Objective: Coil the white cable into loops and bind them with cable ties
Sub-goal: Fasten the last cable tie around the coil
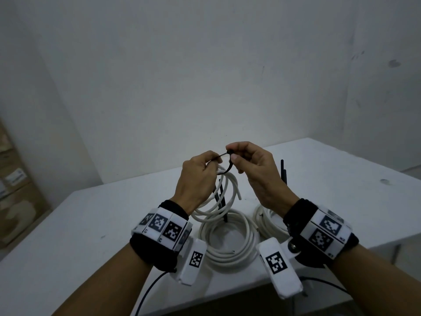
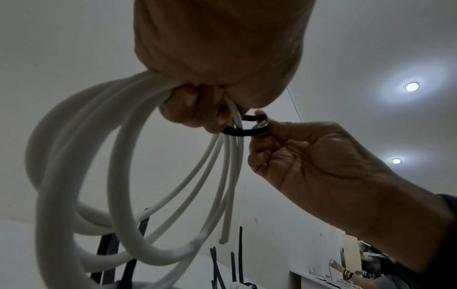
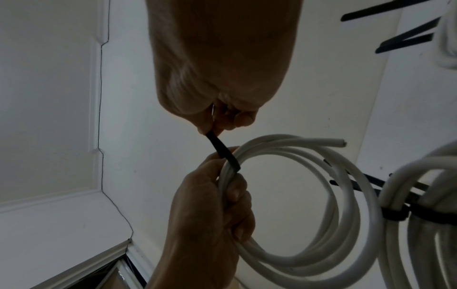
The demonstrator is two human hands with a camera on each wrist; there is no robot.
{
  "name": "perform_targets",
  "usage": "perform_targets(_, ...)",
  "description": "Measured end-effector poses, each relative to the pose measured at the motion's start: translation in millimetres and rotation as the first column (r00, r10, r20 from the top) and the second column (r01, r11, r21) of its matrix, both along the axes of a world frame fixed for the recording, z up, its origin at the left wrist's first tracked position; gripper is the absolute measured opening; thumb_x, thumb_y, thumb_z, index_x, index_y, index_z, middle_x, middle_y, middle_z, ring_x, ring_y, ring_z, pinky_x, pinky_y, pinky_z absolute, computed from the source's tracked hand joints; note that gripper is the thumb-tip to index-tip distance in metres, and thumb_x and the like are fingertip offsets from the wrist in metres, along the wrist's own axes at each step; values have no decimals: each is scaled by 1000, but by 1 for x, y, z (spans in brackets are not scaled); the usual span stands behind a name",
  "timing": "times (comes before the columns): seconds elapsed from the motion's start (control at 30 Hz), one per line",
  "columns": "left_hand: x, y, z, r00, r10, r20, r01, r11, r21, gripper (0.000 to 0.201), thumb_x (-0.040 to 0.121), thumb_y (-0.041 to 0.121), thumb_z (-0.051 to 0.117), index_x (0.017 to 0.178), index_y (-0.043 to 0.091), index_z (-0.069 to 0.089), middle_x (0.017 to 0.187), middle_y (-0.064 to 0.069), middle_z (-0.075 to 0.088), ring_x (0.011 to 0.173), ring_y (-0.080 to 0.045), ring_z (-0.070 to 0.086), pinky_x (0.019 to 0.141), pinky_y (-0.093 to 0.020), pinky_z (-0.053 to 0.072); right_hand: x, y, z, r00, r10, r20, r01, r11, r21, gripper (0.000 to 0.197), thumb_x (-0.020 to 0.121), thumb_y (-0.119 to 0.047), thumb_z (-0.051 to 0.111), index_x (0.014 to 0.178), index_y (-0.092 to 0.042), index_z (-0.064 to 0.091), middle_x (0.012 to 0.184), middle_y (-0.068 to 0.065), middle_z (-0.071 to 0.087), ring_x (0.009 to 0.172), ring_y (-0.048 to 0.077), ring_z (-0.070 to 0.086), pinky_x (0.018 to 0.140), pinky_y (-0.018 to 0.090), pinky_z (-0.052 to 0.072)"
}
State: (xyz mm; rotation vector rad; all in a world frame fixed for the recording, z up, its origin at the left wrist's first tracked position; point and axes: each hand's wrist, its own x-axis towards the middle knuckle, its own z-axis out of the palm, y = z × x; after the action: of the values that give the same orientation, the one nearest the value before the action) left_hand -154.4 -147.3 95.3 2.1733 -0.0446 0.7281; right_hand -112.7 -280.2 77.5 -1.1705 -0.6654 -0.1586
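Both hands raised above the desk [image 1: 341, 179], close together — only a narrow gap between left hand [image 1: 196, 179] and right hand [image 1: 262, 176], bridged by the black cable tie [image 1: 224, 164]. Held white cable [image 1: 224, 192] hangs in that gap. Below: a bound coil [image 1: 227, 240] and a second coil [image 1: 266, 218] on the desk, upright tie tails [image 1: 283, 172] behind the right hand. Desk surface left of the left wrist and far right lies open — wall close behind.

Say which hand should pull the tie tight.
Probably the right hand: it pinches the tie at its head end, while the left hand grips the coil and steadies it.
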Motion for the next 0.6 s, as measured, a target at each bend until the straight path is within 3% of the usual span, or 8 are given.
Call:
perform_targets(0.07,0,1,-2,1000,4,-3,-4,1000,11,24,91,11,46,82,21,66,75,2,67,60,-21,53,59,-32,45,0,0,-1,1000,5,-4,-5,1000,-18,20,90,8,52,103,-2,63,89,-1,65,68,-5,57,63,11,44)
perform_targets(0.27,-2,1,-5,1000,-24,0,24,999,-27,27,92,12,46,77,23,65,78,-6,69,56,-15,50,56,-28,43,2,-2,-4,999,23,-23,-25,998,-49,21,90,6,52,102,-7,64,72,-16,66,63,-2,53,60,15,42)
perform_targets(0.33,-3,1,-5,1000,-28,-1,28,999,-31,28,93,11,46,76,24,65,79,-7,69,55,-13,51,54,-27,44,1,-2,-5,997,47,-55,-48,998,-30,20,90,6,52,102,-5,64,70,-15,65,61,-1,52,59,15,41)
perform_targets(0.47,-4,-1,-7,999,-32,2,32,999,-7,27,94,12,47,78,22,67,76,-5,68,60,-21,53,60,-39,49,3,-3,-8,981,142,-129,-141,990,20,19,91,4,51,100,-7,65,70,-3,59,60,7,47,58,17,40)
perform_targets(0.6,-4,-2,-10,998,-62,15,62,998,12,27,93,13,47,82,21,70,74,-1,69,70,-27,61,66,-44,50,2,-2,-9,965,204,-167,-209,978,-9,20,92,4,48,98,-6,64,66,-5,63,59,5,54,59,18,40)
